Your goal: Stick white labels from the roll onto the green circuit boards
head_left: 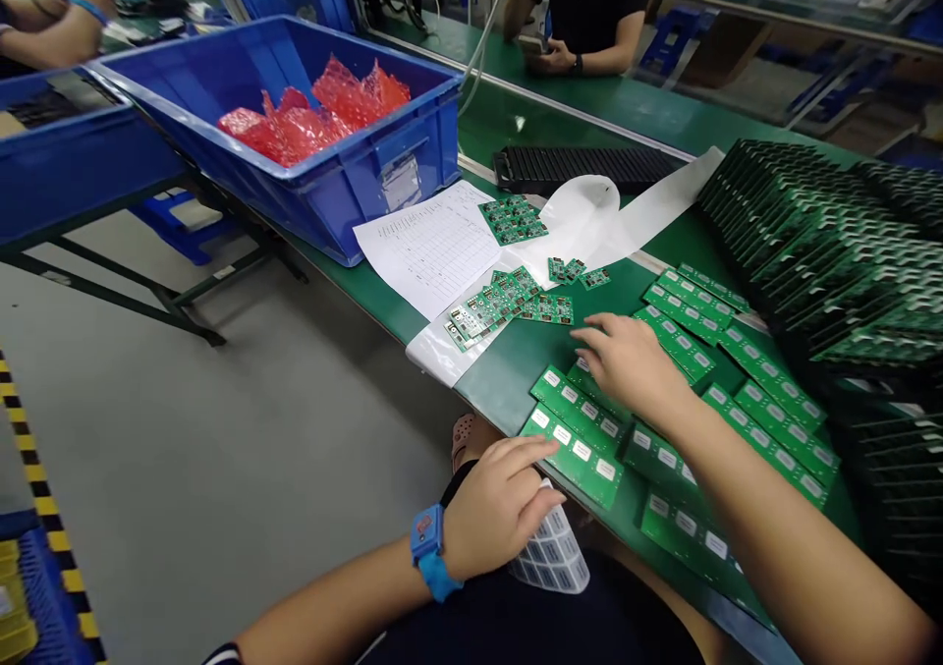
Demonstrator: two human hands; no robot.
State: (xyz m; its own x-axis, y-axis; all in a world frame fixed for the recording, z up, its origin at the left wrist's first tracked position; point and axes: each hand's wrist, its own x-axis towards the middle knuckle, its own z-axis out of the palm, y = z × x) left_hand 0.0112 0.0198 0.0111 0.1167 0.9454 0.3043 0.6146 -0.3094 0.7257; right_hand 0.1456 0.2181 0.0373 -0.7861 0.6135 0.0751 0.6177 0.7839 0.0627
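My left hand [499,501], with a blue wrist strap, curls over a sheet of small white labels [552,552] at the table's near edge; its index finger stretches toward a green circuit board strip [579,452]. My right hand [626,359] lies on the rows of labelled green board strips [766,419], fingers spread and pointing left, with nothing held in it. Loose small boards [508,302] lie just beyond my right hand on white plastic.
A blue bin [368,174] with red bags stands at the left, a printed sheet [434,248] beside it. Stacked green panels [832,243] fill the right side; a black tray [582,166] lies behind. Another person [589,12] stands across the green table [508,370].
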